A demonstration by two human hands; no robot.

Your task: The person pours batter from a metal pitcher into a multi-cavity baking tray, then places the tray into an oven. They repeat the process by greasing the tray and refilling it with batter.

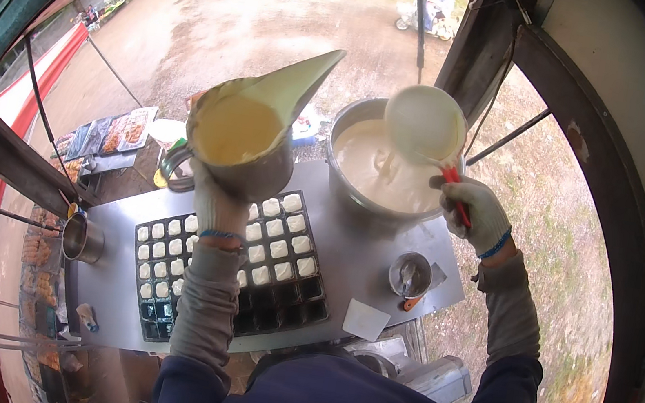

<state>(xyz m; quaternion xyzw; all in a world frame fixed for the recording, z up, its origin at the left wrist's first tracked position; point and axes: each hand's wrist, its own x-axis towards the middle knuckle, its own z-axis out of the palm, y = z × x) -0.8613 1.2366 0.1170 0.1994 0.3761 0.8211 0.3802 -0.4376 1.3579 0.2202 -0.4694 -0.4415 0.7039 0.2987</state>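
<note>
My left hand (218, 202), in a white knit glove, holds up a metal pitcher (267, 178) from below. A long pale spout (310, 79) points up and right from it, and yellowish batter (238, 131) lies inside. The red handle (459, 202) of a ladle is gripped in my gloved right hand (477, 216). Its round, pale bowl (423, 120), blurred, is tilted above a large metal pot (361, 210) of cream-coloured batter (359, 160). Beneath my left forearm is a dark mould pan (282, 314); many of its square cups hold white batter. My forearm hides part of it.
A small metal bowl (410, 274) with a utensil and a white square sheet (366, 320) lie on the metal table (331, 227) at right. At left stand a metal container (84, 237) and a crumpled cloth (88, 317). A scooter rider (441, 5) is outside.
</note>
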